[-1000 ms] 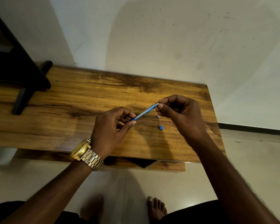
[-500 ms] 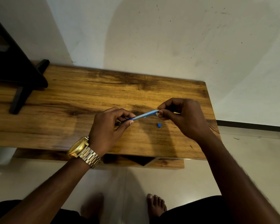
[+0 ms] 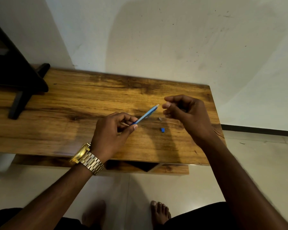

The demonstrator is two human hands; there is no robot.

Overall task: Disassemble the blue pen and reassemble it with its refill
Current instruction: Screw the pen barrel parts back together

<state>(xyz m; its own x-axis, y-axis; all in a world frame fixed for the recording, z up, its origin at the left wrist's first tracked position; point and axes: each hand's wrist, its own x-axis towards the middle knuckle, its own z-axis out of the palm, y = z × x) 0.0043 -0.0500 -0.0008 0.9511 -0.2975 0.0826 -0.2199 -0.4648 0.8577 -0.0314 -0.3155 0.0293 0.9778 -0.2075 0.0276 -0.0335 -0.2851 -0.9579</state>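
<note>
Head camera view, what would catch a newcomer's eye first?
The blue pen, pinched at its lower end by the left hand, slants up over the wooden table. The right hand is just off its tip, fingers curled. A gold watch gleams on the left wrist.

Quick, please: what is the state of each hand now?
Left hand: closed, grip on the blue pen.
Right hand: fingers curled, off the pen; contents cannot be told.
</note>
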